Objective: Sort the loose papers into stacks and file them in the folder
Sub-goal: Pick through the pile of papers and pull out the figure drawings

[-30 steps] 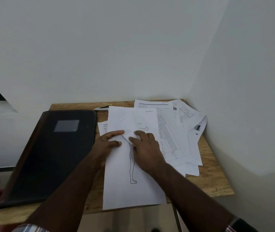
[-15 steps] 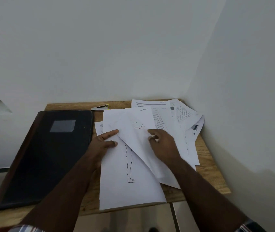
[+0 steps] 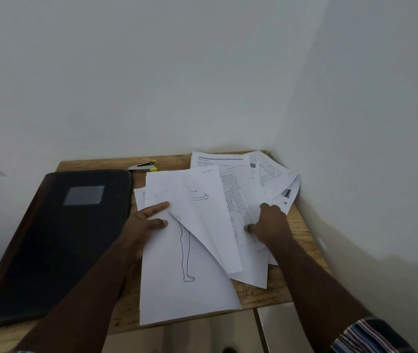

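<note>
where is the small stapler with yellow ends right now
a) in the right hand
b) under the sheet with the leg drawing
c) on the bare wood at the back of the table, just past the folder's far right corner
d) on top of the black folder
c: the stapler lies on the wooden table near the back wall, beyond the closed black folder, and neither hand touches it.
</note>
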